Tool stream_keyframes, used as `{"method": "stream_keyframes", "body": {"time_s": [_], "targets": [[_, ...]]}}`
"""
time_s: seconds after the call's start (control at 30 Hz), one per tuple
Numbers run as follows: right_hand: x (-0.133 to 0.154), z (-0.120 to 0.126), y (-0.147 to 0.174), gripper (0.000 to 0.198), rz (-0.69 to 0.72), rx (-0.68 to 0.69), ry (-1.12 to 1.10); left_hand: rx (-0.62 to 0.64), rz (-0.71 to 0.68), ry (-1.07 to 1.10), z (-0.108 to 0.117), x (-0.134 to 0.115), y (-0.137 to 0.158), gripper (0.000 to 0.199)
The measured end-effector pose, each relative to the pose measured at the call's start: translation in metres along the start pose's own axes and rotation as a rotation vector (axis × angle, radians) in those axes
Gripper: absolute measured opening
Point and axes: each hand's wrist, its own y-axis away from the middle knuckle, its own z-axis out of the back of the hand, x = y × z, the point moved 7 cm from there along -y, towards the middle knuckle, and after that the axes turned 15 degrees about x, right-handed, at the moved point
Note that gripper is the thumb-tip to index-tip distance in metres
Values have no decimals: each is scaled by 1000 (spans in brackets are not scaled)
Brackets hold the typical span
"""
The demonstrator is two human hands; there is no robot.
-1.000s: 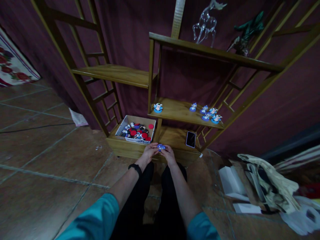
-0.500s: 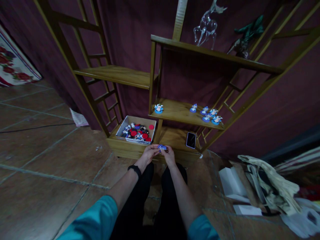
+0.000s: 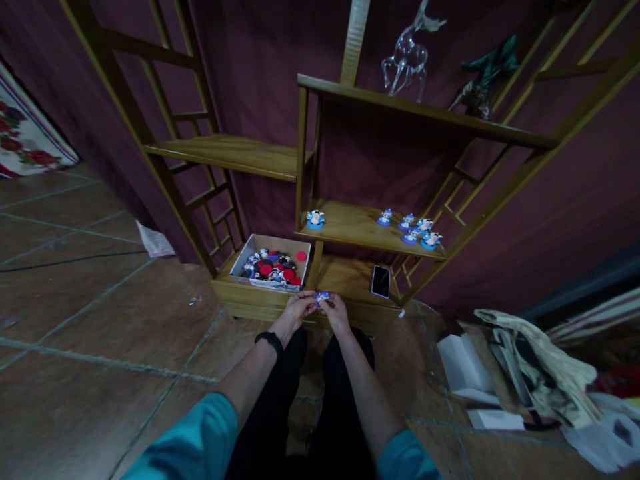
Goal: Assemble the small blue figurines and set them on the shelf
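Observation:
A small purple-and-white figurine point(image 3: 322, 297) is held between my two hands, in front of the shelf's lower edge. My left hand point(image 3: 300, 307) pinches its left side and my right hand point(image 3: 336, 310) grips its right side. Just beyond my left hand, a cardboard box point(image 3: 239, 261) holds a heap of figurines and red and black discs. On the shelf board above stand several similar figurines: a blue-based one point(image 3: 315, 219) at the left end, a purple one point(image 3: 385, 217) nearer the middle, and a cluster point(image 3: 420, 230) at the right.
A phone point(image 3: 381, 281) lies on the low board to the right of the box. Higher up stand a glass deer point(image 3: 407, 57) and a dark green figure point(image 3: 487, 77). White boxes point(image 3: 465, 370) and a cream cloth bag point(image 3: 545, 367) lie on the floor at right.
The figurine has turned in my fingers and more of its white part shows. Both hands stay in nearly the same place; the camera view has shifted slightly.

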Motion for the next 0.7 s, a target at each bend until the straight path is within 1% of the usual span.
{"method": "stream_keyframes", "body": {"time_s": [0.23,0.37,0.53,0.7], "targets": [[-1,0,2,29,-30,0,-221,59,3,58,-1,1,-1,24],[-3,1,3,28,-81,-19,-289,75,7,25,0,3,-3,22],[-5,0,2,27,-127,-5,-337,87,-20,-32,-4,3,-3,21],[-4,-1,2,28,-126,12,-428,110,-51,-39,-7,1,-1,23]]}}
